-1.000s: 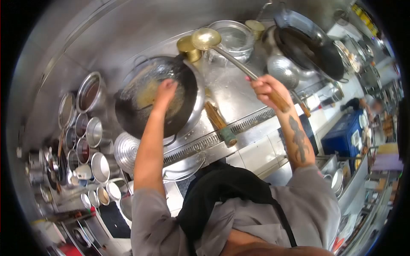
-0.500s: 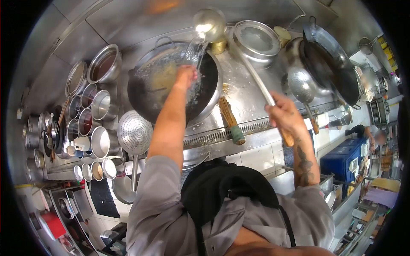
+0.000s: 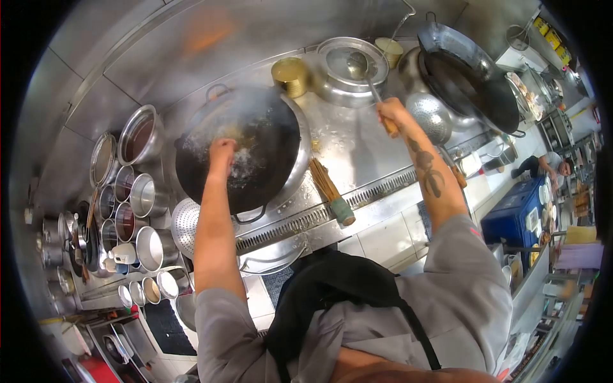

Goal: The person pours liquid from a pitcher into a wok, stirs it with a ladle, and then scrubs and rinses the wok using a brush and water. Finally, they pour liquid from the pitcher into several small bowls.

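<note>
Nearest to us lies a black apron (image 3: 335,281) over a grey shirt (image 3: 408,332), both forearms (image 3: 217,246) stretched forward from its short sleeves. Past it runs the slotted drain (image 3: 290,225) of the steel table (image 3: 345,150), crossed by a bundled stick brush (image 3: 325,182) whose green-bound end points back at us. To the left we see a perforated skimmer (image 3: 183,230), partly hidden by the left forearm, and a cluster of metal pots (image 3: 150,247) (some hold dark red liquid (image 3: 124,223), others pale contents).

Farther in sits the dark wok (image 3: 278,140), left of the brush, with steam (image 3: 255,102) over it and a pale, bubbly patch (image 3: 246,163) inside. The left hand (image 3: 221,153) is over the wok's middle, its fingers curled; we cannot tell whether this grip is closed on anything. The right hand (image 3: 394,113) is over the table to the right of the wok, and its grip is clamped on the wooden handle of a ladle (image 3: 373,88). We see the ladle slant away from us, its bowl over the wide metal pot (image 3: 351,92); whether it touches what is in there we cannot tell.

Beside that pot stand a gold tin (image 3: 290,76) on its left, next to the wok, and a second tin (image 3: 389,52) on its right, below a thin bent pipe (image 3: 410,11). To the right a second skimmer (image 3: 429,118) lies beside a large second wok (image 3: 472,76). Farthest off, beyond a blue bin (image 3: 513,209), we see another person (image 3: 547,165) near some shelves (image 3: 582,198).
</note>
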Available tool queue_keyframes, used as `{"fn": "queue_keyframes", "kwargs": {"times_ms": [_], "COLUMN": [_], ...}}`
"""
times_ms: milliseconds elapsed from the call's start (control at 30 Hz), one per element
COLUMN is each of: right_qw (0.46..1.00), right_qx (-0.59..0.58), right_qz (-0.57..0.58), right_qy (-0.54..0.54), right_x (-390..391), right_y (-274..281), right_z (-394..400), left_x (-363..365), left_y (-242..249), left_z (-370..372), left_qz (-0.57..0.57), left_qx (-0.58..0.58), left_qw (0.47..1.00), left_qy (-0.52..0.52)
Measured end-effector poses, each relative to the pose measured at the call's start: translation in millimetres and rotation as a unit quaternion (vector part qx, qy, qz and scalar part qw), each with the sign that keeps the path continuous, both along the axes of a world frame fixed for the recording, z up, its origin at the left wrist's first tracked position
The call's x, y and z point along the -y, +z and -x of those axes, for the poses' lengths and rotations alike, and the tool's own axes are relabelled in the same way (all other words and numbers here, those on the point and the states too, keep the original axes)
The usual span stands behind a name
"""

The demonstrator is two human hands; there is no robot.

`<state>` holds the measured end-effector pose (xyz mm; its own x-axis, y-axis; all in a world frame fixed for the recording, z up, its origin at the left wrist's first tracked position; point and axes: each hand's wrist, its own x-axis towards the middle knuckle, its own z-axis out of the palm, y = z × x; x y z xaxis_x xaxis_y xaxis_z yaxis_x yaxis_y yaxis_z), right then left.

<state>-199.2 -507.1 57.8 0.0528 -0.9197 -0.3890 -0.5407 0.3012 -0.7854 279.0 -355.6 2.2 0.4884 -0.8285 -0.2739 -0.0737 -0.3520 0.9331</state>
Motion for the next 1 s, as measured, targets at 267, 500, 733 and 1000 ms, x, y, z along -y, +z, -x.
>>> {"fn": "queue_keyframes", "kwargs": {"times_ms": [267, 500, 733, 1000], "right_qw": [0.819, 0.696, 0.889, 0.978], "right_qx": [0.53, 0.656, 0.406, 0.157], "right_qz": [-0.216, -0.286, -0.193, 0.077], "right_qy": [0.04, 0.059, 0.09, 0.113], "right_x": [-28.1, -140.2, -210.6, -181.7], "right_y": [38.6, 74.9, 102.6, 117.4], "right_z": [25.7, 2.4, -55.5, -53.7], "left_x": [9.3, 66.6, 60.5, 74.4], "left_y": [-38.3, -54.3, -56.8, -31.9], "left_z": [-6.6, 43.0, 70.0, 33.6], "left_qz": [0.107, 0.016, -0.038, 0.072], "left_qx": [-0.07, 0.108, -0.102, -0.157], "left_qw": [0.991, 0.99, 0.994, 0.985], "left_qy": [-0.044, -0.095, -0.018, 0.025]}}
